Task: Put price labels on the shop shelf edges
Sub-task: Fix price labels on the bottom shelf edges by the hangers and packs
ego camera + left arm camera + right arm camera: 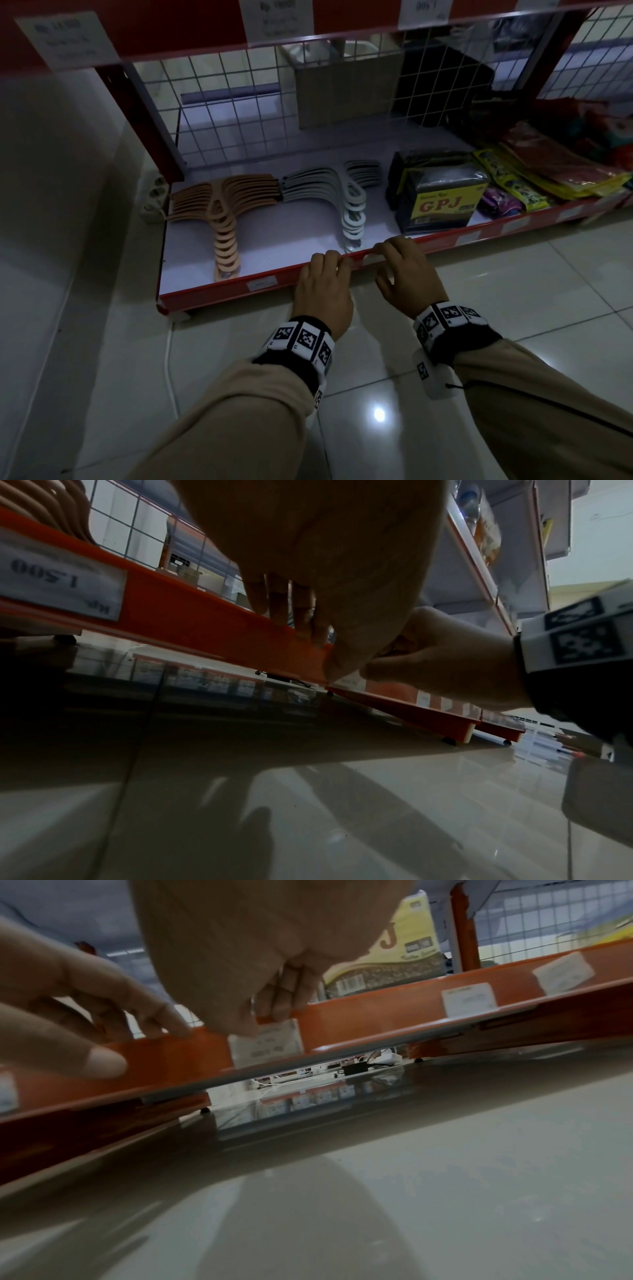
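- Head view: the left hand (322, 291) and right hand (406, 277) meet at the near red shelf edge strip (212, 293), probably so one steadies the strip while the other seats a small white paper price label (370, 262), mostly hidden. On the shelf lie two fanned stacks of flat hangers, one tan (222, 212), one grey-white (342, 195).
- Left wrist view: the left hand's fingers (304, 615) hook over the strip's top, thumb on its face. One seated label (61, 585) sits left.
- Right wrist view: the right grip pinches the label (265, 1043) against the strip. Two more labels (467, 999) sit right.
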Motion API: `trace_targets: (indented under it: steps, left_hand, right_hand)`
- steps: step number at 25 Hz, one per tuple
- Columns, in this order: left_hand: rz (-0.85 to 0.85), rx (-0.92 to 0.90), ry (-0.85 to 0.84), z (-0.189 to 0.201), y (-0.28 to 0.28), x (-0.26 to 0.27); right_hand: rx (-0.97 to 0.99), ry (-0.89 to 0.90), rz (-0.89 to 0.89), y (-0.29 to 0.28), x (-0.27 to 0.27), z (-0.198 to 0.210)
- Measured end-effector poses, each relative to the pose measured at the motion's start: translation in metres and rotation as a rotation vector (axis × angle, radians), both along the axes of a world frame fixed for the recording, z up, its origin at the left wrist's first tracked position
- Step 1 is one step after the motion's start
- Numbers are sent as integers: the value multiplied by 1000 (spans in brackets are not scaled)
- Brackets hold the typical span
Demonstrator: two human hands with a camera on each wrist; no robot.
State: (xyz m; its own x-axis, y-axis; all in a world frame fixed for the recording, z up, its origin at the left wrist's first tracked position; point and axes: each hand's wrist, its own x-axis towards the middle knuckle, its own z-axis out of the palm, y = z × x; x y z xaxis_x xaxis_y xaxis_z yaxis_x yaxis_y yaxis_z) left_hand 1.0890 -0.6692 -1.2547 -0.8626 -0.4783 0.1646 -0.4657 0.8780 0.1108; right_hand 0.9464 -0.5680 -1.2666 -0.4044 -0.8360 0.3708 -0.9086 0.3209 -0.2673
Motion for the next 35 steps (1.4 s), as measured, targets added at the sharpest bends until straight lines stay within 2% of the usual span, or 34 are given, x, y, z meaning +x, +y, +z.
trace_targets:
  steps: [4, 10, 16, 21, 27, 30, 33, 35]
  left_hand:
    - [-6, 15, -3, -2, -1, -2]
    - [-29, 37, -30, -3, -3, -2]
    - [-41, 52, -49, -2, -1, 1]
    - [-39, 58, -41, -3, -3, 1]
    - [-52, 114, -11, -2, -10, -1]
    - [-33, 240, 84, 0, -14, -1]
    - [12, 409, 230, 2, -19, -2]
    - [26, 444, 248, 2, -22, -3]
  right_hand:
    - [-74, 57, 32, 8, -3, -4]
    - [-21, 118, 62, 7, 0, -4]
    - [41, 103, -15, -1, 4, 3]
    - [68, 63, 20, -1, 0, 7]
    - [-7, -226, 16, -9, -10, 23]
    - [-233, -549, -37, -14, -6, 29]
    - [-337, -952, -22, -19, 5, 31]
    - [-330, -1045, -15, -20, 10, 30]
